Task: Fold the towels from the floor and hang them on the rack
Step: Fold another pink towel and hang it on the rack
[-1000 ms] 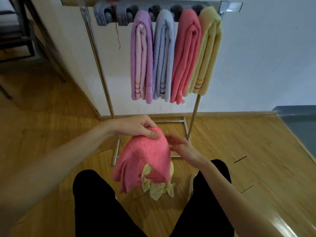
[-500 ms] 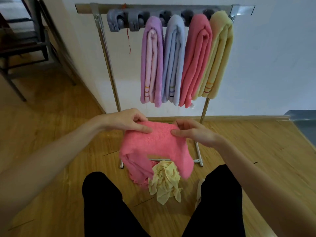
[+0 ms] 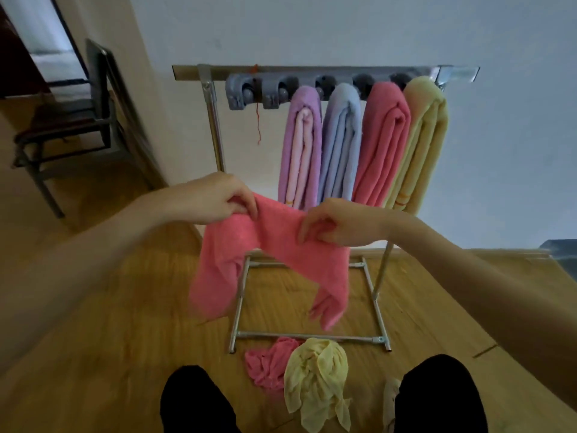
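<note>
Already the rack (image 3: 312,71) carries four folded towels, two clips at its left end free. Both hands, left hand (image 3: 215,198) and right hand (image 3: 337,223), pinch the pink towel's (image 3: 274,245) top edge, spreading it in the air. Next, probably, corners must meet. Pink cloth (image 3: 268,364) and yellow cloth (image 3: 315,370) lie crumpled on the floor (image 3: 125,339).

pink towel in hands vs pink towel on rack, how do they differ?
The held pink towel is unfolded and loose, its ends dangling; the hung pink towel is folded into a neat narrow bundle. The held one is pinched along its top edge by the left hand and right hand; the hung one hangs from the rack between the blue towel and yellow towel. Both are the same pink terry.
</note>
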### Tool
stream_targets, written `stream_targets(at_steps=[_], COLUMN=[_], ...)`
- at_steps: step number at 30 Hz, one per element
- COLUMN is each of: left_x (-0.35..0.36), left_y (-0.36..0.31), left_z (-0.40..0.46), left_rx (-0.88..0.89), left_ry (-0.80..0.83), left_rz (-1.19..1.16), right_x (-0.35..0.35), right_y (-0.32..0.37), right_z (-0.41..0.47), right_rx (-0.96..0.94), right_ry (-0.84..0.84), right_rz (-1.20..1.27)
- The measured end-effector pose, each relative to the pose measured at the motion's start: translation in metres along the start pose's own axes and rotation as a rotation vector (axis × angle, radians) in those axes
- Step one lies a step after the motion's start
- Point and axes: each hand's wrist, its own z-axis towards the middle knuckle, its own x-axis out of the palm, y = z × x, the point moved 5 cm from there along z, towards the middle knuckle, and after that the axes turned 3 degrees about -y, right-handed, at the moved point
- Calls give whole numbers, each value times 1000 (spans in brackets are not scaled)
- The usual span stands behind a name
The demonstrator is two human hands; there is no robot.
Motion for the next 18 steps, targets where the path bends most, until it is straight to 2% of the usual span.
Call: stream_targets(at_steps=[4, 7, 11, 14, 18], left_x=[-44, -71, -89, -94, -94], left_y=[17, 25, 36, 45, 46], left_z=[14, 26, 45, 63, 83], left_rx=[-67, -101, -93, -116, -216], left_ry=[-205, -409, -683, -829, -876], left_rz=[57, 63, 138, 312, 646], right_x=[-38, -57, -70, -78, -88], right_y=[12, 10, 2, -3, -13], right_z=[40, 72, 107, 126, 144], right_rx=[1, 5, 76, 108, 146], right_ry=[-193, -355, -483, -611, -739], right_rz=[-72, -19, -2, 57, 161])
